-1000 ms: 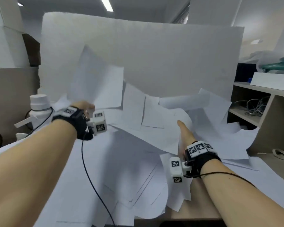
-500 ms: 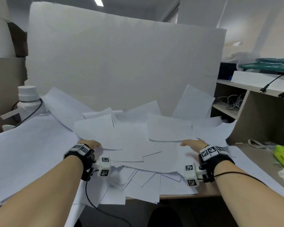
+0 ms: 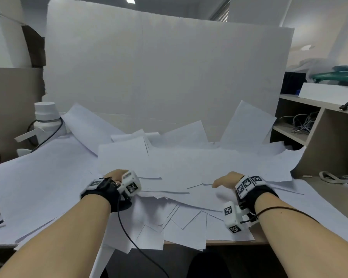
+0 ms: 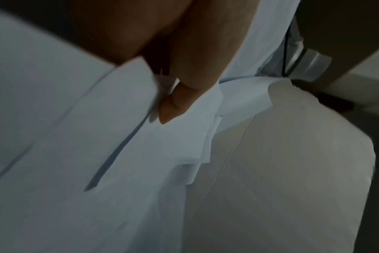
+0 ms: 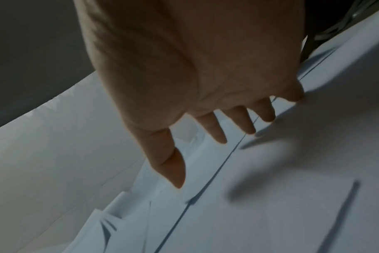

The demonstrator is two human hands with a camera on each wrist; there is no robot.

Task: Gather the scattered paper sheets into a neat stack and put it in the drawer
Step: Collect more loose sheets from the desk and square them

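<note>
From the head view, both your forearms reach forward over the worktop. Your left hand sits at about 10 o'clock from the picture's centre-bottom, on the left edge of the paper sheets; the wrist camera block covers its fingers, so its grip cannot be read here. Your right hand lies at about 2 o'clock on the pile's right side, thumb pointing inward. The sheets overlap too much to count; several hang over the near edge of the worktop and two lean up against the white board at 12 o'clock. One white bottle stands at the far left, one open shelf unit at the right. No drawer shows.

From the left wrist view, blurred and dim, your left hand points down into the sheets. One finger presses among raised paper edges, and part of a second shows to its left; the rest are cut off or hidden, so I cannot tell how the grip stands.

From the right wrist view, your right hand hovers palm down over the sheets, its grip apart: four fingers and the thumb spread and nearly straight, tips at or near the paper. Motion blur smears their shadows.
</note>
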